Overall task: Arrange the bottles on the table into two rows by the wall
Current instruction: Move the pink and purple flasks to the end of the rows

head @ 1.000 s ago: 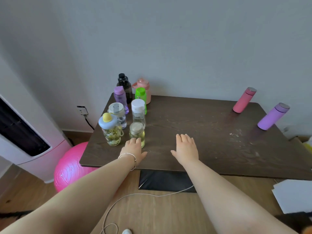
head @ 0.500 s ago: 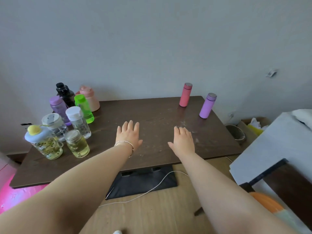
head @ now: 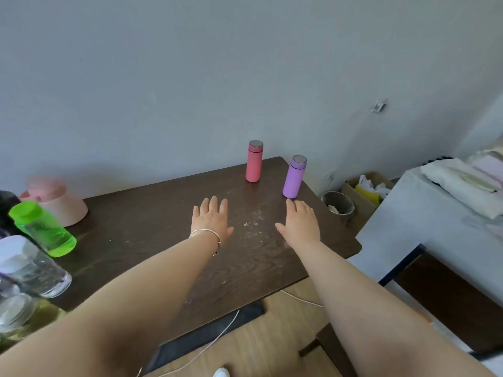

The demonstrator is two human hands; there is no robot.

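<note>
A pink flask (head: 254, 161) and a purple flask (head: 294, 176) stand upright at the far right corner of the dark wooden table (head: 152, 213). My right hand (head: 300, 223) hovers flat and empty just short of the purple flask. My left hand (head: 211, 221), wearing a bracelet, is spread flat over the table's middle, holding nothing. At the left edge stand a green bottle (head: 43, 229), a pink jug (head: 54, 202) and a clear bottle with a white cap (head: 30, 265), all blurred and partly cut off.
The grey wall (head: 245, 77) runs behind the table. To the right, off the table, are a small bin (head: 339, 205), a cardboard box (head: 364, 190) and a white surface with folded cloth (head: 460, 180). A cable (head: 217, 338) lies on the floor below.
The view has swung right, pushing the bottle group to the left edge. Both hands have travelled right and forward toward the pink and purple flasks.
</note>
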